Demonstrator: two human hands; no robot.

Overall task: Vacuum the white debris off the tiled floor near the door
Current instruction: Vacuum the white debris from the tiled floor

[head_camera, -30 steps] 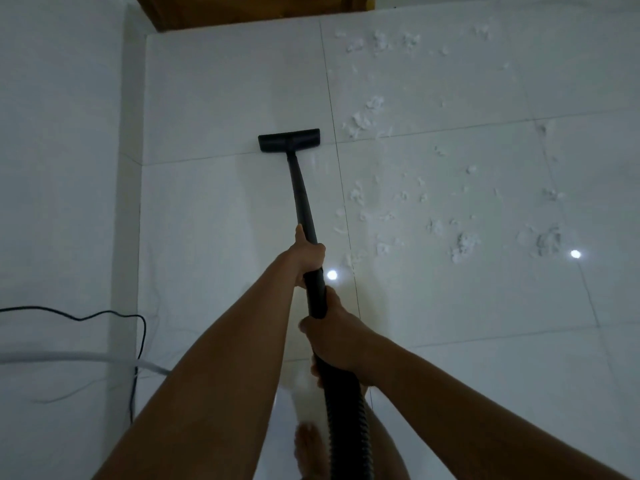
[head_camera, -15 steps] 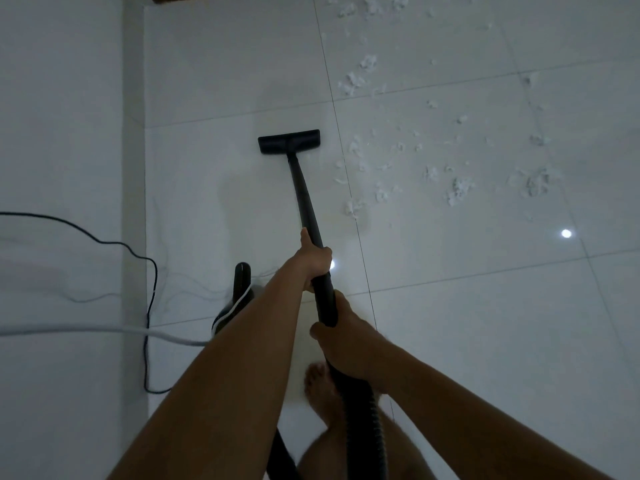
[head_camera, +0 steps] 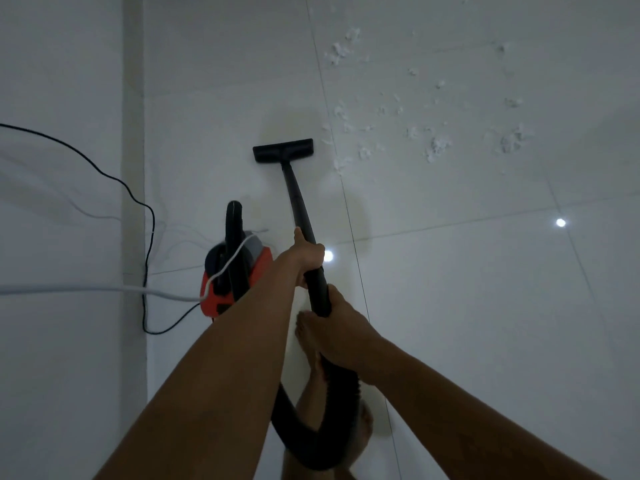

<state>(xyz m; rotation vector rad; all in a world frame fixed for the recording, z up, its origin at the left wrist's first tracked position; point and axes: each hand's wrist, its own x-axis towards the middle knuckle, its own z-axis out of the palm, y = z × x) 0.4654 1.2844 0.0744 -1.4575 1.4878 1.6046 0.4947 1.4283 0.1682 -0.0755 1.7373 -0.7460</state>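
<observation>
Back comes the wand — red canister now visible.

Glossy white tiled floor across centre and right. Plain white wall and pale grey skirting strip down the left. Two round light glints mid-frame.

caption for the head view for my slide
Left hand and right hand grip a black vacuum wand, its flat nozzle beside scattered white debris on pale tiles; red canister vacuum nearby.

No legible text or labels
</observation>
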